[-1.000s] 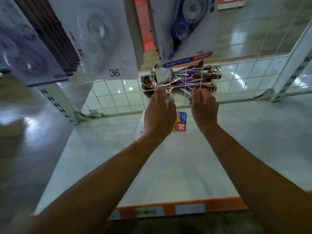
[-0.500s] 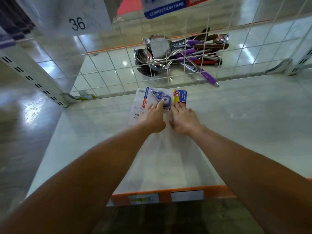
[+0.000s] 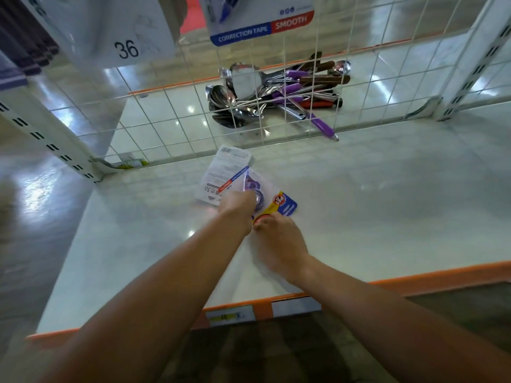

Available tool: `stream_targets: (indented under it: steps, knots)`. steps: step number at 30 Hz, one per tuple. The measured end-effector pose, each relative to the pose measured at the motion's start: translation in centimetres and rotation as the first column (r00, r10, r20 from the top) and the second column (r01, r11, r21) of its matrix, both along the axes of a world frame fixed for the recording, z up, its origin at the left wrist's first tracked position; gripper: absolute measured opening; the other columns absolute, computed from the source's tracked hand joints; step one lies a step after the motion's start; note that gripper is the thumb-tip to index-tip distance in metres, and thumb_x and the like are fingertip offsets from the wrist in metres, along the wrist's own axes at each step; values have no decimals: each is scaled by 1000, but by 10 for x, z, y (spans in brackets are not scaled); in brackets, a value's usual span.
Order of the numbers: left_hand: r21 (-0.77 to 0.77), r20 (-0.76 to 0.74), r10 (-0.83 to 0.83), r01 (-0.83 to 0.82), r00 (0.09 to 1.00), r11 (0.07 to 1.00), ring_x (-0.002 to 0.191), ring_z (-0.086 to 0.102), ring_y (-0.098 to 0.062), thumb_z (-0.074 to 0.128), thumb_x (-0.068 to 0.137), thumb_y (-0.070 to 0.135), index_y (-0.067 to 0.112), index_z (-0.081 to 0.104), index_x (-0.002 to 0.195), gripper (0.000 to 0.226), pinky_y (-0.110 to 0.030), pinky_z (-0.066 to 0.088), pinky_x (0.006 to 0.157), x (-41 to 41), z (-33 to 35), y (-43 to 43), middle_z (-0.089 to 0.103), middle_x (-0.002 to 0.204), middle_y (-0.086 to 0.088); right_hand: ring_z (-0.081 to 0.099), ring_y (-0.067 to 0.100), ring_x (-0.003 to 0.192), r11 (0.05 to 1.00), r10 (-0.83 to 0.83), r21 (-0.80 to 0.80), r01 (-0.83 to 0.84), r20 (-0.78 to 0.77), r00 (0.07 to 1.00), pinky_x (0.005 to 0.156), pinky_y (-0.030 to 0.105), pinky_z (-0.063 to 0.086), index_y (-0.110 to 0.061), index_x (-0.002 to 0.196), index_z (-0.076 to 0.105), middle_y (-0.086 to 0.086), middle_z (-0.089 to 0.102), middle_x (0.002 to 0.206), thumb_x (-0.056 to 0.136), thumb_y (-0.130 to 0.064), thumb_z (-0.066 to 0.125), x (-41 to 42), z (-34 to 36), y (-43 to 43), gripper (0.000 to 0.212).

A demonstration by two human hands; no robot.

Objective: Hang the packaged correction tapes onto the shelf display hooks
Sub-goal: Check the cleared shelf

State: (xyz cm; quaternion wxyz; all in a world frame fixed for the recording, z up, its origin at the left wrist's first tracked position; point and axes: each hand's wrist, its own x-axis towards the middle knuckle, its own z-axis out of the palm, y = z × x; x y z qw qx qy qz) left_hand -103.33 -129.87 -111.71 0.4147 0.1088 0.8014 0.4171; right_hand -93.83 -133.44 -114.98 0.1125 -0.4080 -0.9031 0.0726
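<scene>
Glossy white shelf (image 3: 387, 203) below us: our left hand (image 3: 237, 208) curls its grip round the blister-carded correction tape (image 3: 287, 208), right hand (image 3: 279, 239) pinching its card edge.

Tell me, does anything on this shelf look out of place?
Yes: a jumbled heap of steel spoons and purple- and brown-handled utensils lies behind the white wire grid, odd beside stationery; one purple handle seems to poke through it.
</scene>
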Motion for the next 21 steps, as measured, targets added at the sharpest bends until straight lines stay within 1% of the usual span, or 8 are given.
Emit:
stream_targets:
  steps: [2,4,7,9,13,16,19,21]
  knots:
    - [-25,-74,-51,50,996,998,90,63,-27,66,71,6,3,57,104,34,-36,57,76,1,-1,-3,64,100,-13,65,29,64,995,44,-91,-47,-33,998,54,32,51,-8,70,72,12,67,68,68,-10,67,2,7,-12,5]
    - [-119,-90,-129,118,988,986,84,66,-28,76,64,7,1,60,100,39,-35,59,70,0,-3,-10,66,96,-15,65,31,82,972,-40,-234,19,-86,995,69,35,52,-10,92,72,13,70,88,88,-16,50,5,11,-17,22]
    - [-217,-197,-266,222,944,951,87,66,-27,86,67,14,-2,63,101,44,-32,57,75,1,-11,-14,65,95,-14,56,29,97,919,-359,-267,291,-255,898,77,36,46,-11,104,66,11,64,103,91,-17,45,19,13,-3,25]
    - [-240,-251,-301,242,920,940,82,63,-24,86,70,21,0,62,97,41,-34,57,77,4,-9,-17,62,88,-11,49,31,104,860,-502,-255,442,-260,825,83,38,42,-7,112,57,15,58,111,92,-16,44,31,13,13,26]
    - [-223,-204,-334,288,920,931,78,60,-26,77,77,14,0,61,91,26,-33,50,64,10,-5,-19,59,82,-12,51,36,113,673,-690,-542,504,-213,692,83,37,40,-3,125,42,18,54,124,96,-23,47,39,19,30,36]
    - [-174,-117,-285,263,951,949,74,55,-23,70,80,11,2,62,97,21,-28,43,62,13,-1,-23,62,89,-15,55,33,106,533,-752,-708,463,-144,644,73,30,37,-6,125,39,13,55,116,91,-17,54,33,24,35,39]
    - [-92,63,-210,215,976,972,64,59,-20,69,85,12,4,56,96,19,-23,47,49,11,5,-27,61,84,-12,50,28,82,358,-864,-857,371,-153,480,62,31,39,-7,91,50,8,49,84,81,-10,61,33,26,44,15]
    - [-48,230,-204,221,952,974,60,58,-17,70,86,16,8,53,96,21,-21,49,43,13,18,-32,59,81,-9,56,29,78,243,-905,-946,214,-142,401,62,34,44,5,85,57,18,55,80,74,0,61,36,31,48,13]
